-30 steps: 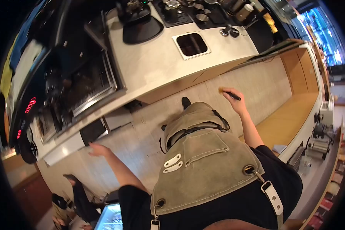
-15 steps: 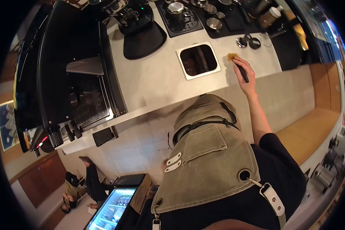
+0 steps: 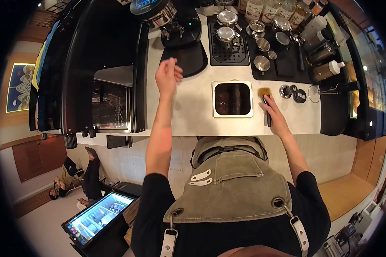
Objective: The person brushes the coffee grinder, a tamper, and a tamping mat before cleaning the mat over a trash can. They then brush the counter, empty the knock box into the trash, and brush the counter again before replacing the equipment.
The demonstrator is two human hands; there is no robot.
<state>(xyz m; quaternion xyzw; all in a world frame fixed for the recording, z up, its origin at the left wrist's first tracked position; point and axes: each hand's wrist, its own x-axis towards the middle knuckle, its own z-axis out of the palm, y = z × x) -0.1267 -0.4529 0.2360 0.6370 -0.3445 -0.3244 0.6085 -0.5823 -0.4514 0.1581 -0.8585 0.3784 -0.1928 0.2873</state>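
My right hand (image 3: 277,118) rests on the white counter (image 3: 188,107) with a small black-handled brush (image 3: 265,100) under its fingers; the tan bristles lie just right of the square knock-out hole (image 3: 232,99). My left hand (image 3: 167,76) is raised over the counter with curled fingers and nothing in it, close to the black grinder base (image 3: 185,55) and right of the espresso machine (image 3: 103,73).
Behind the hole stand a drip tray (image 3: 229,45) with metal pitchers, a black mat with small cups (image 3: 270,53), bottles (image 3: 326,60) and tamper pieces (image 3: 292,92). A lit fridge (image 3: 99,216) and a seated person (image 3: 73,180) are on the floor at left.
The view swung toward the counter. My right hand brought the brush down onto the counter beside the hole. My left hand rose from my side up over the counter near the grinder.
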